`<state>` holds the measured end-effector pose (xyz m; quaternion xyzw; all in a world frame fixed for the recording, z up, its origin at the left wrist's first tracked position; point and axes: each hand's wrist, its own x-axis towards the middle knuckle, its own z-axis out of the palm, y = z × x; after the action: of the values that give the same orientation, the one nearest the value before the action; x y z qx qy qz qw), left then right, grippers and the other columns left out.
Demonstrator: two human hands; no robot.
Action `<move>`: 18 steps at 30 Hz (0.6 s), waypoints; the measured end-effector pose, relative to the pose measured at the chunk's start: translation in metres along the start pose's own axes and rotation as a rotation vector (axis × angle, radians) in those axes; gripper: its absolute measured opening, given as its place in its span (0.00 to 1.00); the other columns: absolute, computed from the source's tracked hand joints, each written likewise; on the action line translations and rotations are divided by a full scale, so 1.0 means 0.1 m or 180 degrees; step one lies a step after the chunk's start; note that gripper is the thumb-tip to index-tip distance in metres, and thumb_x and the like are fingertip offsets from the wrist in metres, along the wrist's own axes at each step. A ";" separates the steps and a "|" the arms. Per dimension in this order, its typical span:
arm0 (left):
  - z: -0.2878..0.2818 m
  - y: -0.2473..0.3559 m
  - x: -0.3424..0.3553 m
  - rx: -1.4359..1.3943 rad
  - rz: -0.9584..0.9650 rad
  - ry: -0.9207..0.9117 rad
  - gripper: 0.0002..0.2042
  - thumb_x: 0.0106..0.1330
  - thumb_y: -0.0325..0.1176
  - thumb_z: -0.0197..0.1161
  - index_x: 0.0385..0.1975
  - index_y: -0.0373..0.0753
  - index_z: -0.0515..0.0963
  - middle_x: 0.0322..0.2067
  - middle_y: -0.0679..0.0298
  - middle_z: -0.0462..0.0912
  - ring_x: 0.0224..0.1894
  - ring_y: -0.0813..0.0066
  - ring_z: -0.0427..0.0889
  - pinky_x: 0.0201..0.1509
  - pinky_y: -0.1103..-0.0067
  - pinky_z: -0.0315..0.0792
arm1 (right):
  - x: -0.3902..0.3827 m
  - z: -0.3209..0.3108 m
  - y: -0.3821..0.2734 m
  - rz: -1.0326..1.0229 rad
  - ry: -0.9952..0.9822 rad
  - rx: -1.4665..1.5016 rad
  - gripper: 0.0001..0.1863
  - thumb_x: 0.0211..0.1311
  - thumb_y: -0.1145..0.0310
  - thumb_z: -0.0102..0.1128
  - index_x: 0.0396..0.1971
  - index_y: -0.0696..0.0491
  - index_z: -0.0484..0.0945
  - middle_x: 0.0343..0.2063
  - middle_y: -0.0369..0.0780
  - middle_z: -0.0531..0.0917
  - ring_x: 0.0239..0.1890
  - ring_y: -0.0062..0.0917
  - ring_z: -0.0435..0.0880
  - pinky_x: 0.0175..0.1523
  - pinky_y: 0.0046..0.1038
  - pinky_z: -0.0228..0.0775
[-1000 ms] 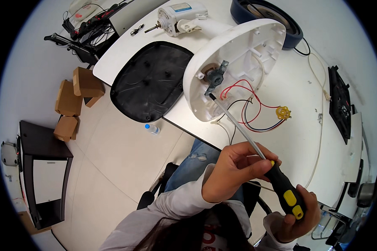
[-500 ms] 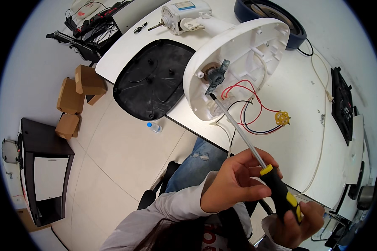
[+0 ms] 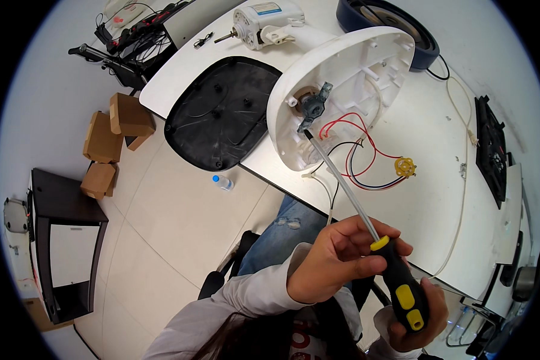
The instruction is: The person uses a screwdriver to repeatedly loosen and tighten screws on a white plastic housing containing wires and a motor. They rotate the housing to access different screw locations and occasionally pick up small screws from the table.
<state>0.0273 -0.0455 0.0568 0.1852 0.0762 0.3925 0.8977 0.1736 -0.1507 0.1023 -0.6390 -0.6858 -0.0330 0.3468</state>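
My left hand (image 3: pixel 342 258) closes its fingers around the front of a long screwdriver's (image 3: pixel 405 288) black-and-yellow handle, by the yellow collar. At the butt end, my right hand (image 3: pixel 429 321) wraps round the same handle. The screwdriver's shaft slants up and away to the left. Its tip meets the lower end of a dark grey bracket (image 3: pixel 312 108) inside an upturned white oval plastic housing (image 3: pixel 348 66); whether it sits in a screw is too small to tell. Red, black and blue wires run from the housing to a round yellow part (image 3: pixel 405 167) on the table.
Left of the housing lies a black oval cover (image 3: pixel 216 114), overhanging the white table's (image 3: pixel 432 222) edge. A white motor (image 3: pixel 267 24) with a metal shaft joins the housing behind. A dark blue ring-shaped part (image 3: pixel 426 51) stands far right. On the floor are a bottle (image 3: pixel 223 183) and cardboard boxes (image 3: pixel 105 141).
The screwdriver handle has turned, so its yellow patches now face up. My right hand has shifted a little left and down around it. The tip stays at the bracket's lower end.
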 end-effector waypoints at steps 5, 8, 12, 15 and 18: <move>0.08 0.04 0.01 0.0008 0.0066 0.0164 0.25 0.55 0.38 0.65 0.50 0.38 0.64 0.45 0.54 0.74 0.48 0.59 0.75 0.54 0.65 0.68 | 0.07 -0.07 0.09 -0.0489 -0.0057 -0.0396 0.19 0.58 0.65 0.55 0.50 0.48 0.66 0.37 0.46 0.69 0.37 0.33 0.73 0.33 0.26 0.66; 0.05 0.01 0.03 -0.0282 0.0113 0.0133 0.21 0.58 0.26 0.60 0.51 0.35 0.64 0.42 0.57 0.75 0.46 0.71 0.76 0.51 0.77 0.71 | 0.09 -0.06 0.04 -0.0479 0.0026 -0.0682 0.21 0.57 0.70 0.56 0.49 0.34 0.67 0.40 0.45 0.66 0.36 0.32 0.72 0.32 0.26 0.66; -0.05 -0.07 0.03 -0.0188 0.0074 -0.0193 0.19 0.59 0.26 0.60 0.50 0.34 0.65 0.40 0.58 0.76 0.45 0.72 0.76 0.50 0.78 0.71 | 0.12 -0.06 0.00 -0.0625 -0.0070 -0.0444 0.22 0.56 0.64 0.58 0.49 0.28 0.66 0.40 0.43 0.65 0.36 0.31 0.72 0.30 0.24 0.66; 0.00 -0.03 0.03 -0.0074 0.0006 -0.0073 0.19 0.58 0.29 0.61 0.49 0.34 0.66 0.40 0.57 0.76 0.46 0.67 0.76 0.51 0.74 0.71 | 0.07 -0.02 0.06 -0.0395 0.0042 -0.0192 0.18 0.58 0.56 0.53 0.49 0.36 0.67 0.39 0.43 0.66 0.34 0.29 0.72 0.29 0.23 0.65; 0.01 -0.02 0.04 -0.0029 -0.0081 0.0034 0.23 0.56 0.35 0.65 0.49 0.36 0.66 0.41 0.56 0.76 0.48 0.58 0.76 0.54 0.65 0.69 | 0.05 0.01 0.01 0.0270 0.0060 0.0264 0.32 0.62 0.42 0.37 0.50 0.57 0.66 0.31 0.42 0.71 0.28 0.25 0.72 0.27 0.21 0.64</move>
<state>0.0321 -0.0446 0.0572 0.1781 0.0816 0.3823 0.9030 0.1745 -0.1460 0.1037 -0.6523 -0.6556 0.0041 0.3805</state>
